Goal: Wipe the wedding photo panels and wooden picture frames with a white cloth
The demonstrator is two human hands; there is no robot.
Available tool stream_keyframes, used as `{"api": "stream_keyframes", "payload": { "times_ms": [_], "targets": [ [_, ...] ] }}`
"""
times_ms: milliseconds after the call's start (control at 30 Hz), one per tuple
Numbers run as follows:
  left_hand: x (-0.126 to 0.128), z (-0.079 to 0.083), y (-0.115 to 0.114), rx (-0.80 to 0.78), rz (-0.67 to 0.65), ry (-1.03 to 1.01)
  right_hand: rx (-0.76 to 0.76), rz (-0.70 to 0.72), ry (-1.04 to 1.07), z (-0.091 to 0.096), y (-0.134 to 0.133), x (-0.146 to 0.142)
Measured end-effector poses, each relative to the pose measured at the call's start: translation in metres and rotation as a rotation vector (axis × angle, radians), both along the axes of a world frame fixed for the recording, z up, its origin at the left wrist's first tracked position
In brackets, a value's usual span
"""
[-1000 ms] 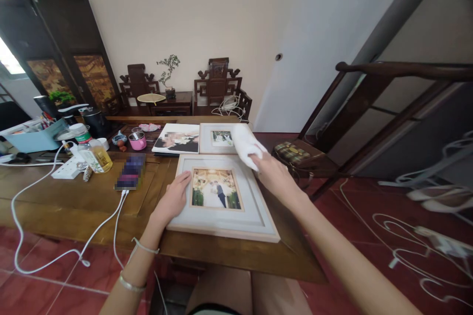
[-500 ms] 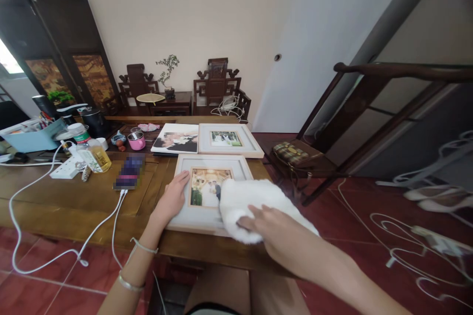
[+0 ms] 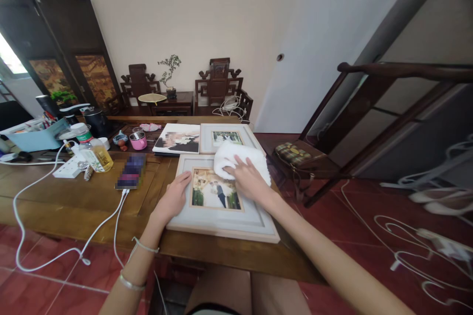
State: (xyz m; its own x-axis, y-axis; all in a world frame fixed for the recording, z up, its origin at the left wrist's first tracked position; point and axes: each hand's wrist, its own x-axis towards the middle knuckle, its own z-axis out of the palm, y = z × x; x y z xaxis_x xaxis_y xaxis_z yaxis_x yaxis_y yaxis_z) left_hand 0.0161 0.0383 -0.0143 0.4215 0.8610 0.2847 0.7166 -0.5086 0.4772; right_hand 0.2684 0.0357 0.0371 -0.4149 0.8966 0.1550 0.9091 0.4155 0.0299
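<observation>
A light-wood picture frame with a wide white mat and a wedding photo lies flat near the table's front edge. My left hand grips its left side, with the fingers over the border beside the photo. In my right hand is a fluffy white cloth, bunched and pressed over the upper right of this frame. The cloth hides that corner and part of the photo behind. A second picture frame lies just beyond, touching or nearly touching a photo panel on its left.
Left on the wooden table are a charging phone, a bottle, a power strip, a pink cup and a blue box. White cables hang over the front edge. A chair holding a plaid bag stands at the right.
My right hand has moved the white cloth away from me, from the frame's lower right to its upper right, uncovering more of the photo. My left hand stays in place.
</observation>
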Motion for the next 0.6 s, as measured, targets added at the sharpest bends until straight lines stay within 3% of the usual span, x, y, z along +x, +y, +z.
{"api": "stream_keyframes", "payload": {
  "times_ms": [100, 300, 400, 500, 600],
  "targets": [
    [0.000, -0.001, 0.000, -0.003, 0.016, -0.007, -0.063, 0.028, -0.045, 0.004, -0.007, -0.009],
    [0.000, -0.005, 0.002, 0.032, 0.011, -0.039, -0.403, 0.139, -0.063, 0.039, -0.098, -0.027],
    [0.000, -0.006, 0.002, 0.040, 0.006, -0.044, -0.526, 0.206, -0.004, 0.052, -0.128, -0.027],
    [0.000, -0.006, 0.002, 0.020, 0.003, -0.035, -0.494, 0.235, 0.081, 0.043, -0.125, -0.027],
    [0.000, -0.006, 0.002, 0.011, -0.001, -0.021, -0.375, 0.204, 0.133, 0.023, -0.094, -0.025]
  ]
}}
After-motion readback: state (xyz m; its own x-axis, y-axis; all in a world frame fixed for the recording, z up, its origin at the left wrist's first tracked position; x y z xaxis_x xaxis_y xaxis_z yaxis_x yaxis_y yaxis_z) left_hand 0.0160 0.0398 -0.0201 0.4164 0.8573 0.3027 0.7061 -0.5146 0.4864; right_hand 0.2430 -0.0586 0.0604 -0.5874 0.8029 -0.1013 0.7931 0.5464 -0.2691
